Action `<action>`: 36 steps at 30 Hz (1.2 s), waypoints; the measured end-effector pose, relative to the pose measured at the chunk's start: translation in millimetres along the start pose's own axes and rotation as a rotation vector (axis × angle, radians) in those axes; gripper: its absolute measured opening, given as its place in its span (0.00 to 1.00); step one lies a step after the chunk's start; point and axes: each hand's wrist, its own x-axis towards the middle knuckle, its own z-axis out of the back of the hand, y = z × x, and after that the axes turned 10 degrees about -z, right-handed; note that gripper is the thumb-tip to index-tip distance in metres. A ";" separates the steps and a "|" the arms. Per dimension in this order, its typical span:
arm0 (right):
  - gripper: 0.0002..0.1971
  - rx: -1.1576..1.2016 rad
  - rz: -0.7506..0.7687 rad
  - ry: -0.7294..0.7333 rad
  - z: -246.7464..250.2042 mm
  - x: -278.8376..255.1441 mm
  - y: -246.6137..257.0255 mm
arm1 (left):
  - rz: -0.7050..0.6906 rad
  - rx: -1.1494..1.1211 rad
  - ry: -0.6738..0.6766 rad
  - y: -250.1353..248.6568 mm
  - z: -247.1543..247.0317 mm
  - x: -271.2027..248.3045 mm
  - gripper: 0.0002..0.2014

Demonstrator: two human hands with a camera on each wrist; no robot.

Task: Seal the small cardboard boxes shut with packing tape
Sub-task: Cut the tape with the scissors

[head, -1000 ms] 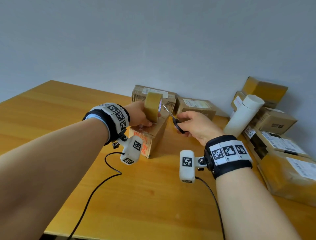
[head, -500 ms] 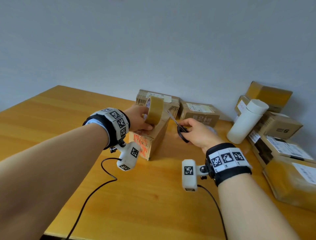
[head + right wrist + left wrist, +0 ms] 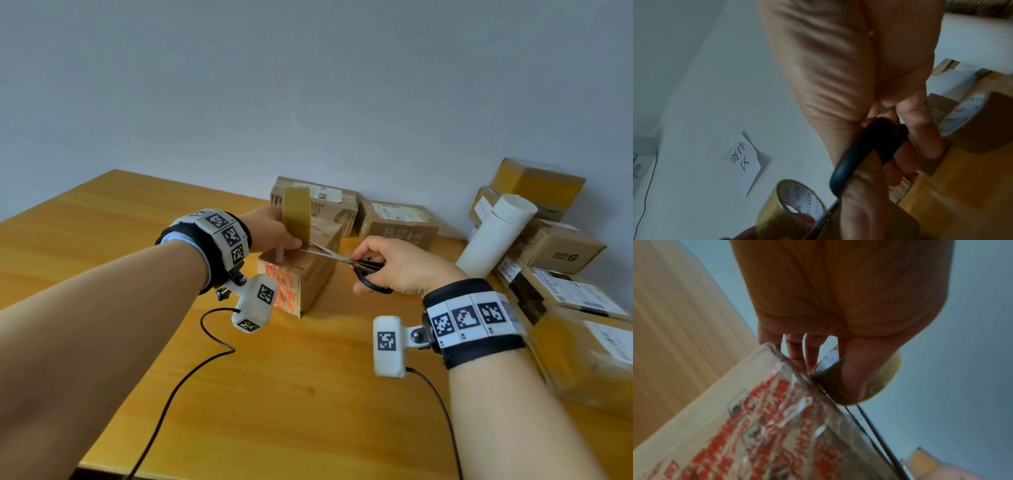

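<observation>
A small cardboard box (image 3: 310,277) with a red-printed label on its near face stands on the wooden table (image 3: 274,394). My left hand (image 3: 270,231) grips a roll of tan packing tape (image 3: 296,212) upright on the box's top, thumb on its rim. My right hand (image 3: 394,265) holds black-handled scissors (image 3: 366,270); the parted blades reach across the box top to the foot of the roll. In the left wrist view the fingers (image 3: 795,352) pass through the roll's core (image 3: 830,360) above the labelled box (image 3: 756,426). The right wrist view shows the scissors handle (image 3: 863,152) and the tape roll (image 3: 789,209).
Two taped cartons (image 3: 397,222) stand behind the box against the grey wall. A white tube (image 3: 493,236) leans on a heap of several parcels (image 3: 565,284) at the right. Wrist-camera cables (image 3: 191,373) trail over the near table. A second tape roll (image 3: 966,113) appears in the right wrist view.
The right hand lowered the scissors from beside the raised roll, and the blades now lie across the box top at the roll's foot. The left hand still grips the roll.
</observation>
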 end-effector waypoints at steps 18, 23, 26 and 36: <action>0.40 -0.152 -0.056 -0.020 -2.5 16.1 -5.2 | -0.084 -0.289 0.096 1.4 5.2 7.4 0.29; 0.32 -0.081 -0.039 -0.052 1.8 2.9 -0.4 | -0.105 -0.208 0.149 -4.7 3.8 5.4 0.34; 0.23 -0.024 -0.006 -0.077 9.0 -4.6 -0.9 | -0.091 -0.225 0.112 -5.5 4.0 5.2 0.34; 0.21 -0.087 -0.043 -0.050 29.1 -13.9 -14.4 | -0.070 -0.212 0.096 -10.3 1.4 6.1 0.17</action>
